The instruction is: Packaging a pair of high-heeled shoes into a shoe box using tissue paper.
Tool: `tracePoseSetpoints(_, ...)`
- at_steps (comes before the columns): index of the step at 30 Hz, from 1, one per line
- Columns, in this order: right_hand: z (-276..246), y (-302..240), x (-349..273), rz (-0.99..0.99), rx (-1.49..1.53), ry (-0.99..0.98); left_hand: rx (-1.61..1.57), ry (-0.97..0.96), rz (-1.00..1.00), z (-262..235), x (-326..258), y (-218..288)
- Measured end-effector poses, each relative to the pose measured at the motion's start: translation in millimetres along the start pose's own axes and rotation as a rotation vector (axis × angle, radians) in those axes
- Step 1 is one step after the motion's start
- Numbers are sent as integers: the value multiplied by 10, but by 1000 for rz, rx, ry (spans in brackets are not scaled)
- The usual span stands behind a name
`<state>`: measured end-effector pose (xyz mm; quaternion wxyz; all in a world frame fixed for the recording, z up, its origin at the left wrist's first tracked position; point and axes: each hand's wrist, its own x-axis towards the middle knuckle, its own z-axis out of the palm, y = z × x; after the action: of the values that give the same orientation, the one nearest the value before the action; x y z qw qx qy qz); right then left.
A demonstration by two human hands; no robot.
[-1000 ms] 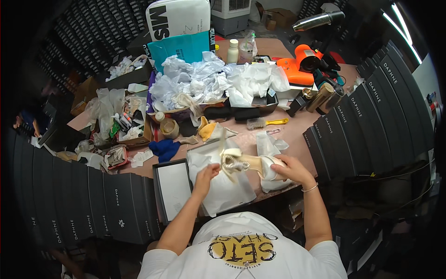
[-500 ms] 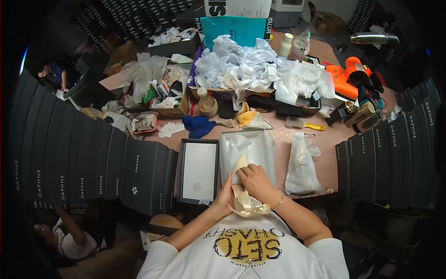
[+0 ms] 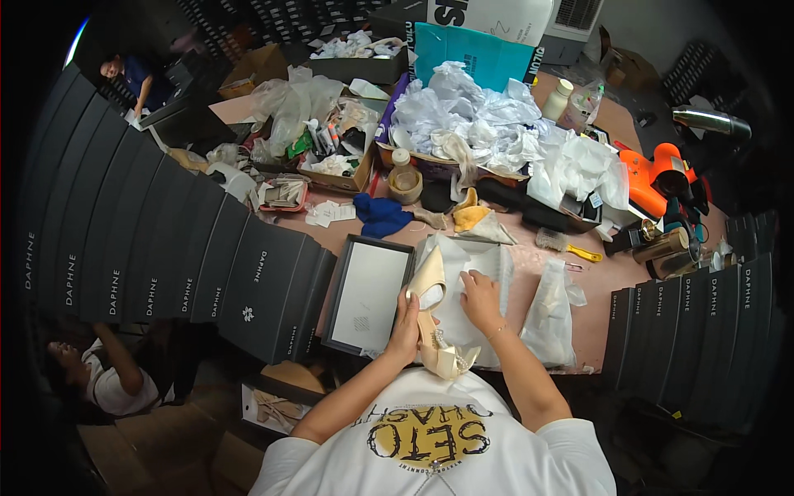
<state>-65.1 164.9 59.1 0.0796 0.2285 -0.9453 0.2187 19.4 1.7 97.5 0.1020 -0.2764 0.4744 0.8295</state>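
My left hand [image 3: 404, 329] is closed round a cream pointed shoe [image 3: 430, 275], held toe-away above the near side of an open shoebox. White stuffing shows inside its toe, and a satin bow [image 3: 449, 360] with a beaded trim sits at the heel end, near my shirt. To the right of the shoe, my right hand [image 3: 482, 304] reaches over the white tissue paper [image 3: 457, 262] lining the box, its fingers slightly bent and apart. Whether its fingertips touch the paper is hard to tell. A dark-rimmed box lid [image 3: 358, 293] lies left of the box.
A white-wrapped item [image 3: 548, 318] lies at right. Beyond are a yellow-handled brush [image 3: 571, 245], blue cloth [image 3: 382, 217], a carton of crumpled paper [image 3: 463, 116] and an orange heat-gun-like tool [image 3: 653, 178]. Dark shoeboxes [image 3: 174, 256] flank both sides. Co-workers [image 3: 116, 372] are at left.
My right hand has let go of the shoe and moved right, over the tissue paper. The shoe's opening now shows more in my left hand. The view has swung and tilted.
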Motion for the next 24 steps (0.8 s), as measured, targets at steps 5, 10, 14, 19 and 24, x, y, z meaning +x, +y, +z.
tracePoseSetpoints(5,-405,-368,114,-263,167,-166,-77,-88,-166,-41,35,-63)
tracePoseSetpoints(10,-321,-414,-1,-340,230,-64,-217,-12,-149,31,0,-123)
tracePoseSetpoints(14,-237,-339,-9,-178,275,-133,-196,-30,-162,50,-3,-197)
tracePoseSetpoints(19,-335,-232,-135,-103,228,-39,-183,71,-197,-237,231,-157)
tracePoseSetpoints(24,256,145,-346,-134,-179,-353,-147,38,-224,-19,6,176)
